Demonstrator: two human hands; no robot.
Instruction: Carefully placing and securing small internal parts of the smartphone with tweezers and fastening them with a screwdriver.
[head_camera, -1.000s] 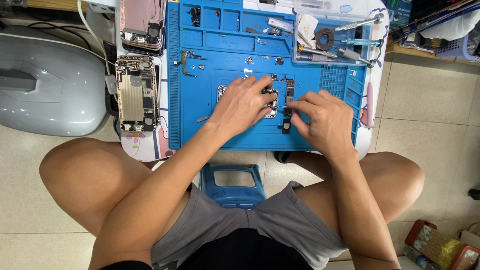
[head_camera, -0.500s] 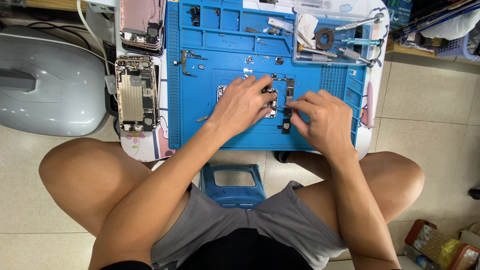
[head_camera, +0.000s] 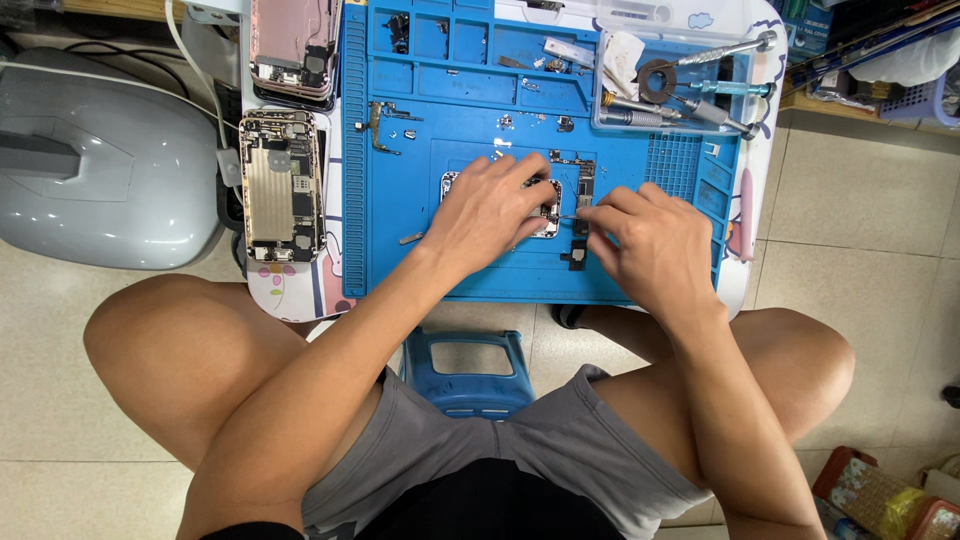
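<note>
My left hand (head_camera: 495, 208) lies flat over an opened phone body (head_camera: 452, 184) on the blue repair mat (head_camera: 400, 240), pressing it down, with most of the phone hidden beneath it. My right hand (head_camera: 650, 240) pinches thin metal tweezers (head_camera: 570, 215) whose tips point left at the phone's right edge. A dark circuit board strip (head_camera: 584, 181) lies just above my right fingers, and a small black part (head_camera: 578, 256) rests below them.
An opened phone shell (head_camera: 280, 185) lies left of the mat, another pink one (head_camera: 292, 45) above it. Screwdrivers and a tape roll (head_camera: 657, 80) sit in a clear tray at top right. A grey machine (head_camera: 100, 160) stands left. A blue stool (head_camera: 470, 370) is between my knees.
</note>
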